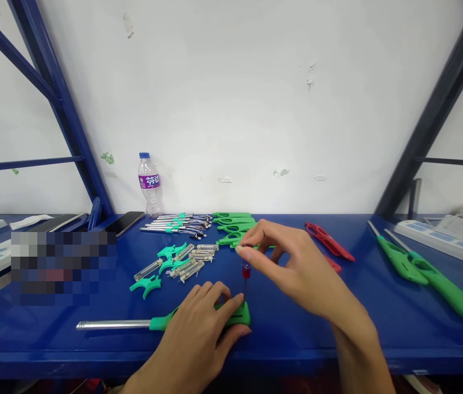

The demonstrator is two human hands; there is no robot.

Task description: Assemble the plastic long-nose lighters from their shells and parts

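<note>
My left hand [198, 334] is closed over the green handle of a long-necked lighter [159, 323], pressing it flat on the blue table close to the front edge. The lighter's silver tube points left. Above the handle's right end, my right hand [292, 262] pinches the top of a small screwdriver [246, 270] with a red and clear handle. The screwdriver stands nearly upright, its thin shaft reaching down to the green handle beside my left fingertips. Whether the tip sits in a screw is too small to tell.
Teal triggers [146, 285], clear fuel tanks [192, 269] and metal tubes with wires [174, 225] lie beyond my left hand. Green handle shells [233, 220] and red shells [329, 241] are behind. More green lighters [403, 262] lie right. A plastic bottle [150, 189] stands by the wall.
</note>
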